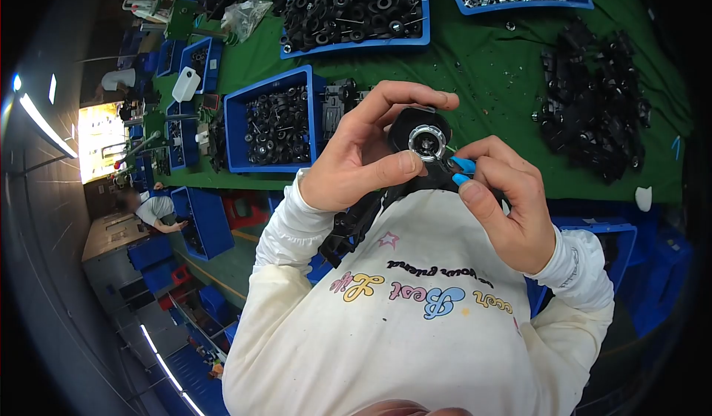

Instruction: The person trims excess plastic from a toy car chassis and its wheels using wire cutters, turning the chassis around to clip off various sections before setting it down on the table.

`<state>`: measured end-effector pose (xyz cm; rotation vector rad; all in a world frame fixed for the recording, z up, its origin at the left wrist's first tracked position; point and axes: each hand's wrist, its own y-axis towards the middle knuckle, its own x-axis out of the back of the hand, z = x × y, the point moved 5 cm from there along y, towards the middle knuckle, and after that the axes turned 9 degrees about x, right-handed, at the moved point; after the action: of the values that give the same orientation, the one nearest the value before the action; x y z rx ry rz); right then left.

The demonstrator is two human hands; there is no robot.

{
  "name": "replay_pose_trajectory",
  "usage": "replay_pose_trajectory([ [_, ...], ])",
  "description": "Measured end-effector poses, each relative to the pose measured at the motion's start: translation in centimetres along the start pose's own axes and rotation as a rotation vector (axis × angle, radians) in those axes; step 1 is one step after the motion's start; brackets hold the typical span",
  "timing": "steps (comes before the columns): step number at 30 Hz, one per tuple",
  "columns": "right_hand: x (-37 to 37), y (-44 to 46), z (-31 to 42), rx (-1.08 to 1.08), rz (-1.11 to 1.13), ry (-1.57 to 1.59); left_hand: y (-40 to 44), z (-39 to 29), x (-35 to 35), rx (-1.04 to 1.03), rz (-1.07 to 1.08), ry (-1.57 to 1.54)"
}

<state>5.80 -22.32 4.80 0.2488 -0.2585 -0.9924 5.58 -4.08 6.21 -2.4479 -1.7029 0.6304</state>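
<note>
My left hand [352, 153] is closed around a black toy wheel [428, 143] with a shiny chrome ring, held above my lap with the ringed face toward me. Its thumb presses at the ring's lower left edge. Close by on the right, my right hand [512, 193] has thumb and forefinger pinched together. Bright blue pieces [463, 167] show at those fingertips; whether they are finger covers or tool grips I cannot tell. A small dark piece touches the wheel's lower right there, too small to name. Below the wheel, black parts [348, 230] lie against my shirt.
Blue bins of black wheels [429, 40] and small black parts [228, 130] stand on the green cloth [482, 67]. A blue bin of chrome pieces [589, 4] is at the top right. Black chassis parts [593, 104] are heaped on the right. Another person [154, 208] sits at far left.
</note>
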Motion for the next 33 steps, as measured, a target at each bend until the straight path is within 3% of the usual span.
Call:
replay_pose_trajectory([
  [15, -0.6, -0.4, 0.5, -0.036, 0.008, 0.043, -0.9, 0.5, -1.1, -0.024, 0.019, -0.011],
  [17, -1.1, -0.7, 0.9, -0.063, -0.021, 0.049, -1.1, 0.2, -1.1, -0.135, 0.004, 0.159],
  [22, -1.1, -0.9, 0.4, -0.132, -0.007, 0.102, -1.5, 0.0, -1.0, -0.093, -0.017, 0.234],
  [25, -1.4, -1.0, 0.0, -0.252, 0.073, 0.297, -1.4, 0.1, -0.9, -0.148, -0.038, 0.328],
  [28, -1.5, -0.9, 0.3, -0.124, -0.012, 0.159, -1.8, -0.1, -1.1, -0.167, -0.100, 0.413],
  [30, -1.5, -0.9, 0.7, 0.003, -0.058, -0.108, -2.1, -0.6, -0.9, -0.134, -0.144, 0.438],
  [33, -1.2, -0.6, 0.8, 0.040, -0.012, -0.112, -2.4, -0.9, -1.0, -0.024, -0.096, 0.491],
])
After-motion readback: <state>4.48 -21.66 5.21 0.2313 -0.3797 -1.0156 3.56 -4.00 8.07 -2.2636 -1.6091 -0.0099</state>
